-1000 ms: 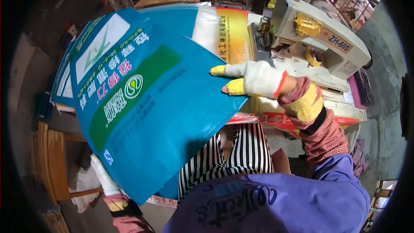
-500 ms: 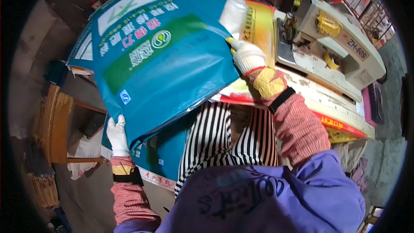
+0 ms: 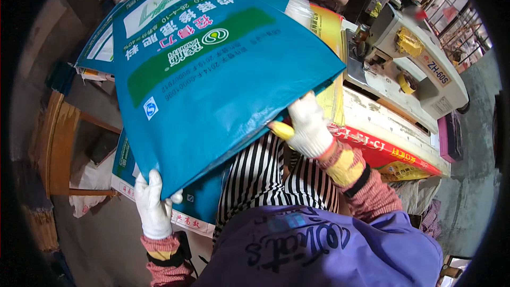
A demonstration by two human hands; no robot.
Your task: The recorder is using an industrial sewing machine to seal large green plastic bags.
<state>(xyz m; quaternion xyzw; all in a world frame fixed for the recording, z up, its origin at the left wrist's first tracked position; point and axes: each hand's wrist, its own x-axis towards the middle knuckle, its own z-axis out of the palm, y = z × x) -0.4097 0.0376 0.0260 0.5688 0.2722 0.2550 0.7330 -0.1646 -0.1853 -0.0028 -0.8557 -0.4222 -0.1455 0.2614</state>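
Observation:
A large blue printed sack (image 3: pixel 223 95) with a green band lies slantwise across other sacks, its near edge raised over my lap. My left hand (image 3: pixel 153 204), in a white glove, pinches its near left corner. My right hand (image 3: pixel 307 127), gloved with a yellow-tipped finger showing, grips the near edge toward the right; some of its fingers are hidden by the sack. Beneath, another blue sack (image 3: pixel 204 196) hangs beside my striped trouser leg. More blue sacks (image 3: pixel 98 48) are stacked behind at the left.
At the right a pale sewing machine (image 3: pixel 433 74) stands on a worn table. A yellow sack (image 3: pixel 326 26) lies between it and the blue ones. Red and yellow sacking (image 3: pixel 382 146) hangs along the table's near edge. A wooden frame (image 3: pixel 56 149) stands at the left.
My right hand has gone from the sack's right side to its near edge, lower down. The sack's right corner has swung out to the right. My left hand has shifted slightly down, still on the corner.

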